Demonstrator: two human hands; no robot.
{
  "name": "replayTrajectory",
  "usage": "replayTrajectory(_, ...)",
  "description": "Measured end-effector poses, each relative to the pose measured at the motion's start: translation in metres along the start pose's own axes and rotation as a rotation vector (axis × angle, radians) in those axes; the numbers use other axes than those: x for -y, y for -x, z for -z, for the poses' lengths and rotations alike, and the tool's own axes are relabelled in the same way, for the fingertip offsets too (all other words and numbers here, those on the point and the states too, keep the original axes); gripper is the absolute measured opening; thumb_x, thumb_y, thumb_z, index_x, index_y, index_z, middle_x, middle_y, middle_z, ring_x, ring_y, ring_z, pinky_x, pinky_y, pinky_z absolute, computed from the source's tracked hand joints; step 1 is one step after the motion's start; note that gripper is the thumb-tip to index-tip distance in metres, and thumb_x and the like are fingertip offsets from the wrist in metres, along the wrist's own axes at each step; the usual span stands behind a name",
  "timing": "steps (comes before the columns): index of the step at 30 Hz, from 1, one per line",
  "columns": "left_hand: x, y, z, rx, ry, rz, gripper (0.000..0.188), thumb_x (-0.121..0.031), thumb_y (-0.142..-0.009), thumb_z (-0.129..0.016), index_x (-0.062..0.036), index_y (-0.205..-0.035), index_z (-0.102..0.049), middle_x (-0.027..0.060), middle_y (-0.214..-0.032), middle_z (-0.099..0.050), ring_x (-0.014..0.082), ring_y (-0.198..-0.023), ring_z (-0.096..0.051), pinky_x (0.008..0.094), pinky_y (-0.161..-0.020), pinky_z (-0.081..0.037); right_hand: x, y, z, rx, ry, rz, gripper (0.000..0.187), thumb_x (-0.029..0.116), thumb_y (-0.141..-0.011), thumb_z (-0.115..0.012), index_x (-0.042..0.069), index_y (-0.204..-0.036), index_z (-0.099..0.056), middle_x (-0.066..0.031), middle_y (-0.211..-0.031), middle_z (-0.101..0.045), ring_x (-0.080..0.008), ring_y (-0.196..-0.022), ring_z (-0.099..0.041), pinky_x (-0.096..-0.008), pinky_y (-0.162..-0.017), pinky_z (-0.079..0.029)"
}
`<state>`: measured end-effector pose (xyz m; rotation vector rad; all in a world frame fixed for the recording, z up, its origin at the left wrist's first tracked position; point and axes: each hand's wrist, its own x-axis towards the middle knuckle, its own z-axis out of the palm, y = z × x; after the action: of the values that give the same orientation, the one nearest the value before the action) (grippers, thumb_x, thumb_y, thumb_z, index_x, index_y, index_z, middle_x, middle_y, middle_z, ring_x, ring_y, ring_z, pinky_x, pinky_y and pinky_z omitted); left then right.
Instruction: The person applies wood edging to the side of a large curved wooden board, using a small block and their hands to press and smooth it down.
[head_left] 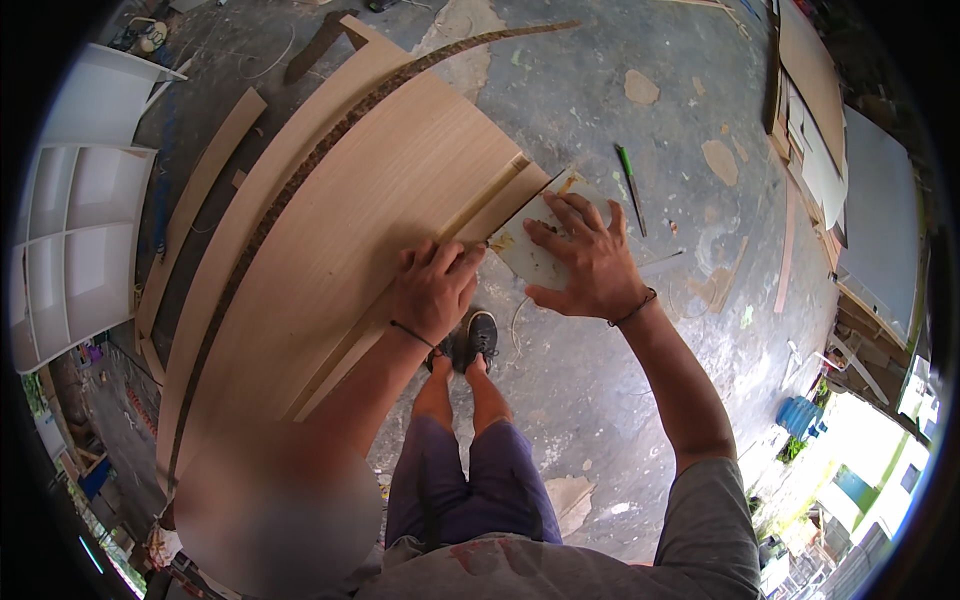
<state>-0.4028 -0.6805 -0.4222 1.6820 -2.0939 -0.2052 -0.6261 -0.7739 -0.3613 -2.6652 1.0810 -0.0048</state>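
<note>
A long light wood-grain panel (pixel 370 190) lies at a slant in front of me, with a raised wooden strip (pixel 487 195) along its near edge. My left hand (pixel 437 288) is at that edge, fingers bent close together over the wood. My right hand (pixel 588 255) lies with fingers spread on a pale flat plate (pixel 527 266) with yellow-brown smears, which meets the panel's end. Part of the plate is hidden under the hand. A long, thin, mottled brown strip (pixel 300 172) curves along the panel's far side and past its end.
On the floor beyond my right hand lies a slim green-handled tool (pixel 630 180). White shelving (pixel 88 240) stands at the left, near a narrow board (pixel 205 190). Sheet boards (pixel 815 110) lean at the right. A blurred patch covers the lower left.
</note>
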Motion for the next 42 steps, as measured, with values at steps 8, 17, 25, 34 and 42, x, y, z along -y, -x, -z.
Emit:
replayTrajectory(8,-0.001,-0.001,0.003,0.012,-0.019,-0.002,0.032,-0.018,-0.081,-0.065,-0.0175,-0.113,-0.066,-0.0021,-0.097,-0.056,0.0212,-0.090,-0.053,0.0397,-0.080,-0.039,-0.002,0.000,0.001,0.001,0.008,-0.009,0.071,0.054,-0.065,-0.071,0.019,-0.127,-0.062,-0.0123,-0.143,-0.044,-0.0281,-0.135,-0.035,-0.0693,-0.104,-0.021)
replayTrajectory(17,0.001,-0.002,0.004,0.017,0.005,0.012,0.030,-0.016,-0.082,-0.063,-0.0189,-0.112,-0.066,-0.0004,-0.097,-0.059,0.0236,-0.092,-0.056,0.0406,-0.081,-0.040,-0.015,0.019,0.013,0.035,-0.294,-0.106,0.078,0.055,-0.067,-0.072,0.013,-0.132,-0.059,-0.0179,-0.139,-0.049,-0.0312,-0.130,-0.042,-0.0594,-0.106,-0.029)
replayTrajectory(25,-0.002,0.000,0.001,-0.008,0.071,0.026,0.032,-0.015,-0.080,-0.066,-0.0182,-0.112,-0.066,-0.0001,-0.099,-0.058,0.0231,-0.096,-0.056,0.0404,-0.082,-0.042,0.002,0.040,0.001,-0.105,-1.795,-0.291,0.105,0.071,-0.066,-0.068,-0.005,-0.136,-0.048,-0.0161,-0.121,-0.057,-0.0244,-0.107,-0.056,-0.0374,-0.094,-0.042)
replayTrajectory(34,-0.002,0.002,-0.001,-0.024,0.066,0.035,0.031,-0.013,-0.079,-0.067,-0.0171,-0.111,-0.067,0.0007,-0.098,-0.059,0.0245,-0.095,-0.057,0.0406,-0.083,-0.043,0.016,0.027,-0.021,-0.027,-1.743,-0.357,0.105,0.067,-0.065,-0.068,-0.004,-0.139,-0.046,-0.0143,-0.123,-0.056,-0.0225,-0.111,-0.053,-0.0366,-0.095,-0.040)
replayTrajectory(42,0.007,0.018,0.003,-0.129,0.152,0.061,0.024,-0.019,-0.082,-0.069,-0.0148,-0.106,-0.068,0.0013,-0.097,-0.060,0.0243,-0.093,-0.058,0.0410,-0.082,-0.044,0.018,0.023,-0.017,-0.014,-1.671,-0.376,0.107,0.069,-0.064,-0.068,-0.003,-0.140,-0.045,-0.0132,-0.128,-0.054,-0.0221,-0.114,-0.051,-0.0366,-0.097,-0.039)
